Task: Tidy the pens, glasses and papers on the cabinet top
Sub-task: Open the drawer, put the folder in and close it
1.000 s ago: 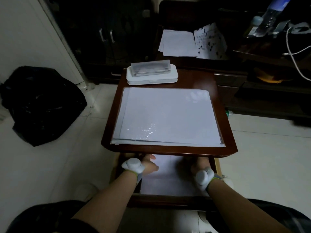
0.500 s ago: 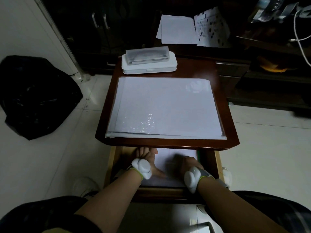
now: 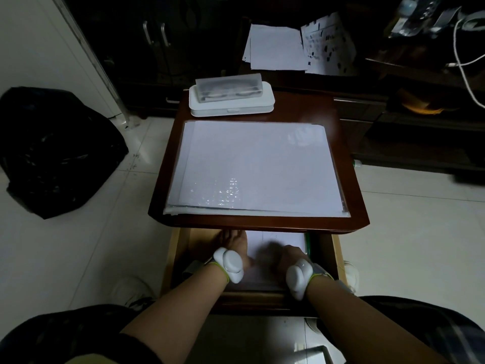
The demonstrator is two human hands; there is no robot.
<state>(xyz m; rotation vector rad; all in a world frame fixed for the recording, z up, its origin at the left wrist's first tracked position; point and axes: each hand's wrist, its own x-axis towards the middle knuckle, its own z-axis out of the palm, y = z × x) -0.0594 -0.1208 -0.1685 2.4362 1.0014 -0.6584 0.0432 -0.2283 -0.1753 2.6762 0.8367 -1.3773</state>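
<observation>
Head view: cabinet (image 3: 349, 164) stands mid-frame on pale tile floor, its dark wood top carrying the papers (image 3: 256, 166), a neat stack under a glossy clear sleeve that covers most of the surface. Behind the stack, at the far edge, a white case (image 3: 232, 105) lies flat with a translucent glasses box (image 3: 228, 88) resting on top of it (dark frames show faintly through its wall). No loose pen shows on the top.

Left of the cabinet, a black bag (image 3: 55, 151) slumps on the floor by a white wall. Beyond the cabinet, a dark unit bears loose sheets (image 3: 275, 47), some printed, and a white cable (image 3: 464, 61) hangs at far right.

Below the top's near edge, a drawer (image 3: 337, 248) is pulled out, a white sheet (image 3: 275, 240) lying inside. The overhanging top hides the drawer's back part. Both forearms reach in from the bottom, each wrist wearing a white band. The left hand (image 3: 232, 244) lies palm-down on the sheet, fingers stretched forward under the overhang, gripping nothing. The right hand (image 3: 290, 256) also rests on the sheet; it is blurred and partly in shadow, so I cannot tell whether it is flat or curled.
</observation>
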